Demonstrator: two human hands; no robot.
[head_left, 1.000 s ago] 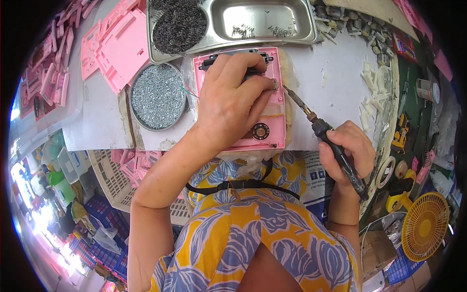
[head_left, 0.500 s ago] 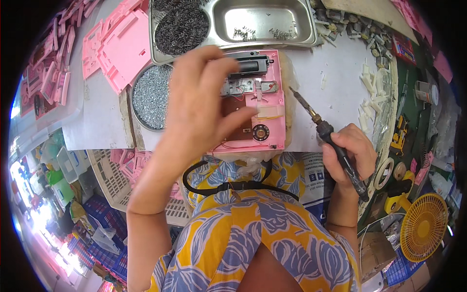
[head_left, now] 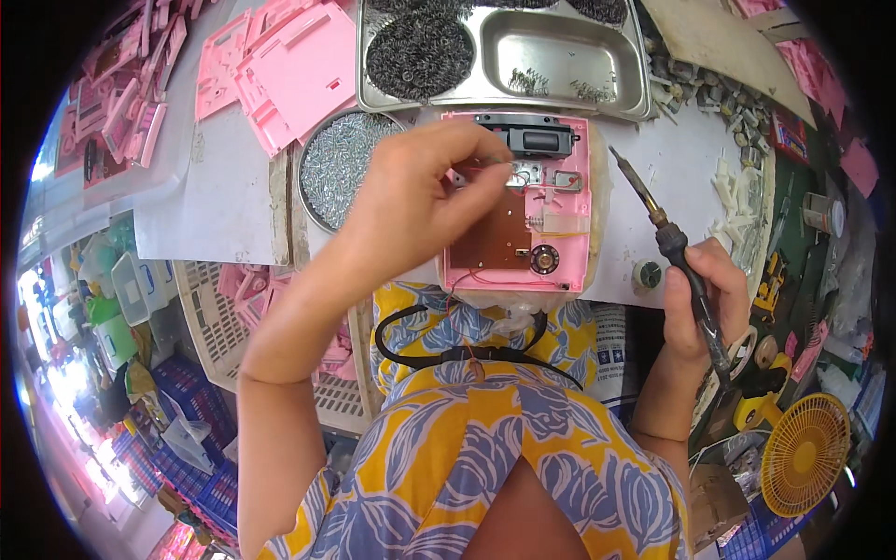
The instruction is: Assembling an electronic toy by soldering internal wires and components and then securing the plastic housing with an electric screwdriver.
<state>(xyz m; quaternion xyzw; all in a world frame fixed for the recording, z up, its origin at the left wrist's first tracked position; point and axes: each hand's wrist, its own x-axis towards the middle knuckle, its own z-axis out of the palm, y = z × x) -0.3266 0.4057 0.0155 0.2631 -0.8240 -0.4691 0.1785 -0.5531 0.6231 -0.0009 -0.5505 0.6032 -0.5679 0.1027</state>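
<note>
**Soldering iron (head_left: 674,245) gripped in R hand (head_left: 705,303), L hand (head_left: 420,187) held over pink case (head_left: 577,224)**

The pink case is laid open at ctr of frame, w/ a brown board (head_left: 490,238) & a round speaker (head_left: 544,259) in it. Thumb & fingertips of L hand are held close tog. over its upper L part; can't tell if a thing is pinched. The soldering iron is pointed up & left, apart from the pink case. Dark springs (head_left: 420,56) are heaped in a metal tray (head_left: 551,47) at top ctr; silver screws (head_left: 341,163) are piled upper L.
</note>
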